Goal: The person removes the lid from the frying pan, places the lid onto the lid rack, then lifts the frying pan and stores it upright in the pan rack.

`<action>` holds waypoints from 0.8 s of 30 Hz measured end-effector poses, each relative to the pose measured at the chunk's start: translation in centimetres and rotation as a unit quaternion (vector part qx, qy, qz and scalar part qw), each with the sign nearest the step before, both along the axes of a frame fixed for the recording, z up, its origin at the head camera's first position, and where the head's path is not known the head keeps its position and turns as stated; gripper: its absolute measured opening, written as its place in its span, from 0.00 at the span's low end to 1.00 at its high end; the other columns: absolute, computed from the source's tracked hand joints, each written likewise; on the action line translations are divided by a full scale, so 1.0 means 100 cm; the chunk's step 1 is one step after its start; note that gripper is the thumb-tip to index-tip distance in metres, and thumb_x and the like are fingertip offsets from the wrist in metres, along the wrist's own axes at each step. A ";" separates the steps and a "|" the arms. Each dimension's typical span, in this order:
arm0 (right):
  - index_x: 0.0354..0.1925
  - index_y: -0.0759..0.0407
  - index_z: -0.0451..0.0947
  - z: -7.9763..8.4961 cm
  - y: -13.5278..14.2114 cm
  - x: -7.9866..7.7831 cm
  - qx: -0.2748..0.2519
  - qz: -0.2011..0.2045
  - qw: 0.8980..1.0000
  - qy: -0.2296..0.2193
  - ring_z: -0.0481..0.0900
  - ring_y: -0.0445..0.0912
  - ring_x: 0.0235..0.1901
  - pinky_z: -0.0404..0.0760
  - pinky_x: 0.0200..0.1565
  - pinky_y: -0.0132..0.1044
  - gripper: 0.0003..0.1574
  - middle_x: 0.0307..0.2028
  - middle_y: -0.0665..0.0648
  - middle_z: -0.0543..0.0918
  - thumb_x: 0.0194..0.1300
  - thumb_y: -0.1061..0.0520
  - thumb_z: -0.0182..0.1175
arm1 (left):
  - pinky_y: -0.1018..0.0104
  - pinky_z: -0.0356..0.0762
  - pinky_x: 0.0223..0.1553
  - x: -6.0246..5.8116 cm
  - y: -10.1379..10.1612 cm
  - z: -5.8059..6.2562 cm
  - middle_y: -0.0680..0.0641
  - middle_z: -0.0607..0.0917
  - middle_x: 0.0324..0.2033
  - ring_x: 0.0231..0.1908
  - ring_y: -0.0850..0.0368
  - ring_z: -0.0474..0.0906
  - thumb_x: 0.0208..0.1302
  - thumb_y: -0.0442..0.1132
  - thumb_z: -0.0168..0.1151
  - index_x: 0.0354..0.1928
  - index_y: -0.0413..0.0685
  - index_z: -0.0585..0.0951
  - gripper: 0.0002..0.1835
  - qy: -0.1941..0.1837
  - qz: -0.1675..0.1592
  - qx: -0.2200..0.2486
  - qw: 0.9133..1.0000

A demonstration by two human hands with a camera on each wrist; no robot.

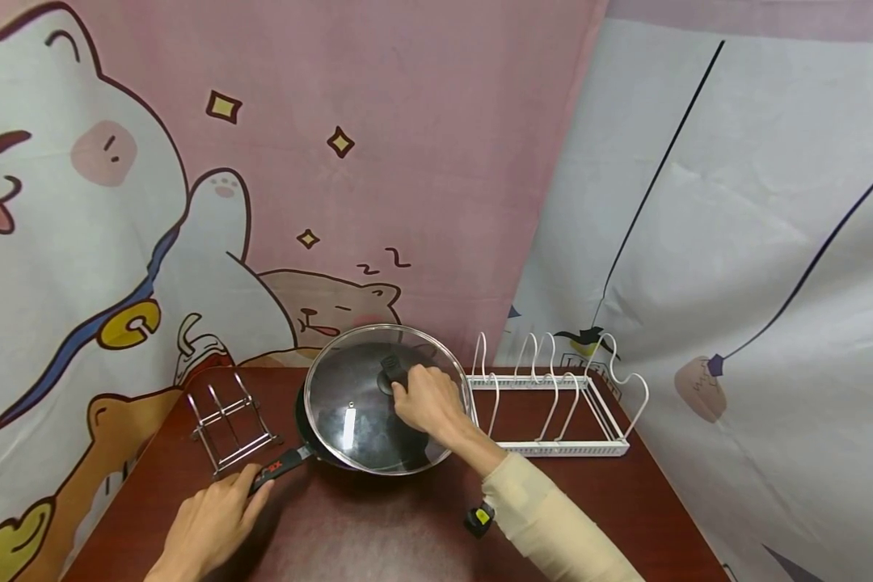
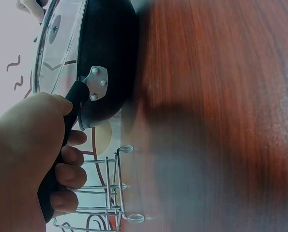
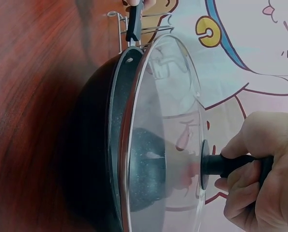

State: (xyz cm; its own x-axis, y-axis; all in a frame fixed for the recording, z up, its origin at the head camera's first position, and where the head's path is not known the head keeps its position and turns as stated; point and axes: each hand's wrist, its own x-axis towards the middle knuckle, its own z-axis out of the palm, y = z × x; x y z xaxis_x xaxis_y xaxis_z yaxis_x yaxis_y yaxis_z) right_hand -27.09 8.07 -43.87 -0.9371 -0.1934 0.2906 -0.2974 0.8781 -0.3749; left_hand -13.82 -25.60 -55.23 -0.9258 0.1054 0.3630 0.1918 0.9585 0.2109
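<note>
Lid (image 1: 335, 376), head view: one, above one pan (image 1: 303, 422); your right hand's (image 1: 431, 400) fingers grip its knob (image 1: 390, 369).
Racks (image 1: 246, 455) (image 1: 562, 449), head view: two, left and right on the bench (image 1: 378, 533).
Handle (image 2: 77, 94), left wrist view: one, wrapped by your left hand's (image 2: 35, 137) fingers, long axis running pan-to-hand.
Rim (image 3: 110, 121), right wrist view: lid just above it, gap showing.

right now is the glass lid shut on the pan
Not fully shut: the right wrist view shows a gap between the glass lid and the pan.
</note>
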 end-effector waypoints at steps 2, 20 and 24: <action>0.24 0.56 0.81 0.000 0.001 0.001 -0.002 0.001 1.000 0.002 0.91 0.58 0.31 0.84 0.31 0.54 0.26 0.32 0.63 0.92 0.77 0.44 0.68 | 0.49 0.70 0.19 0.000 0.000 0.000 0.52 0.88 0.29 0.21 0.47 0.82 0.80 0.52 0.71 0.47 0.56 0.81 0.11 0.000 0.001 0.000 1.000; 0.31 0.62 0.85 0.001 0.011 0.004 -0.013 0.009 0.999 0.030 0.91 0.60 0.29 0.83 0.28 0.52 0.24 0.30 0.66 0.91 0.78 0.45 0.68 | 0.51 0.69 0.20 0.000 0.001 0.003 0.54 0.85 0.28 0.21 0.51 0.81 0.81 0.53 0.69 0.46 0.55 0.81 0.12 -0.015 0.002 0.001 1.000; 0.34 0.62 0.87 0.001 0.012 0.005 -0.013 0.008 0.999 0.035 0.92 0.60 0.30 0.83 0.28 0.51 0.23 0.31 0.66 0.92 0.78 0.44 0.67 | 0.52 0.68 0.19 0.000 0.001 0.003 0.55 0.83 0.27 0.21 0.53 0.79 0.81 0.53 0.69 0.47 0.55 0.81 0.12 -0.018 0.002 0.002 1.000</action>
State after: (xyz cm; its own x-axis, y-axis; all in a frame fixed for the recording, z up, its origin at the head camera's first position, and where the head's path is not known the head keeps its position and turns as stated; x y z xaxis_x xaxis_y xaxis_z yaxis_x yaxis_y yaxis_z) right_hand -26.58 9.27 -43.74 -0.9116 -0.1993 0.3597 -0.3369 0.8635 -0.3753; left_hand -13.80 -25.51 -54.92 -0.9388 0.1001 0.3294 0.1797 0.9587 0.2206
